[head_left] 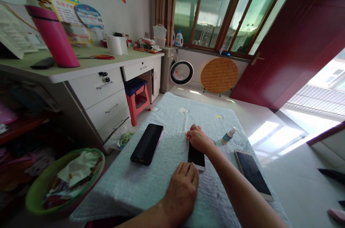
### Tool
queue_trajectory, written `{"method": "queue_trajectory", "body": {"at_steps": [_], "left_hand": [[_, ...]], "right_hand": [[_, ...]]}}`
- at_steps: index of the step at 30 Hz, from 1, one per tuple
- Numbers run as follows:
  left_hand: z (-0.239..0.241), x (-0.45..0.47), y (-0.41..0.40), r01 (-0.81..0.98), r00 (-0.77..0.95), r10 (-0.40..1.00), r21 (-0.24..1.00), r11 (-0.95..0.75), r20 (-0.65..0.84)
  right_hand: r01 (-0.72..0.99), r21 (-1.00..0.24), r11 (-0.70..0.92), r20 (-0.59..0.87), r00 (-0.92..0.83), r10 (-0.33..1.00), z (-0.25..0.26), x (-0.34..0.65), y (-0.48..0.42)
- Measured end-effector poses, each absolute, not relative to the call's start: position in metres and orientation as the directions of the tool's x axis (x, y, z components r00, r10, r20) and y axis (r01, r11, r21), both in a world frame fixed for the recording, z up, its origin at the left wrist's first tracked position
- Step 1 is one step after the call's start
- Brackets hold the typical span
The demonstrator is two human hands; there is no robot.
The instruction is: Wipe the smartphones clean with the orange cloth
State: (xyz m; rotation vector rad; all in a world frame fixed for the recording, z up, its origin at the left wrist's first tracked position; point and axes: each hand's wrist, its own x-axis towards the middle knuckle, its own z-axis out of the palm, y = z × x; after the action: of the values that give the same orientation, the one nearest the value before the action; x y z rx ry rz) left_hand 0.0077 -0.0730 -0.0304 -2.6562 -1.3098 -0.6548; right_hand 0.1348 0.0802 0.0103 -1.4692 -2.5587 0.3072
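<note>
A smartphone with a dark screen and a pale lower edge [196, 156] lies flat on the light blue quilted cover [172, 113]. My left hand [183, 186] is at its near left end, fingers together and bent against the edge, holding it. Across the far part of the screen, my right hand [199, 140] is closed on an orange cloth [186, 134]; only a small corner of it shows. To the left lies a larger black smartphone [147, 144]. A small spray bottle [228, 136] stands right of my right hand, and a gold-edged smartphone [253, 174] lies beyond my right forearm.
A green basket [101, 167] with crumpled paper stands on the floor at left. Behind it is a white desk [97, 87] bearing a pink tumbler [55, 37], scissors [104, 57] and paper rolls [114, 45]. A red stool [137, 104] stands under the desk.
</note>
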Motion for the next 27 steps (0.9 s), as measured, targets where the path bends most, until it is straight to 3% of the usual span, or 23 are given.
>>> {"method": "queue_trajectory", "body": {"at_steps": [6,17,27], "left_hand": [[-0.031,0.009,-0.074,0.777,0.548,0.738,0.086,-0.623,0.394],[-0.03,0.008,-0.073,0.761,0.538,0.75,0.161,-0.629,0.384],[-0.031,0.007,-0.073,0.747,0.563,0.725,0.131,-0.652,0.396]], "right_hand": [[0.802,-0.252,0.542,-0.001,-0.561,0.828,0.018,0.134,0.056],[0.617,-0.427,0.661,-0.095,-0.758,0.646,0.027,0.136,0.021],[0.738,-0.355,0.574,-0.074,-0.635,0.769,0.018,0.134,0.058]]}}
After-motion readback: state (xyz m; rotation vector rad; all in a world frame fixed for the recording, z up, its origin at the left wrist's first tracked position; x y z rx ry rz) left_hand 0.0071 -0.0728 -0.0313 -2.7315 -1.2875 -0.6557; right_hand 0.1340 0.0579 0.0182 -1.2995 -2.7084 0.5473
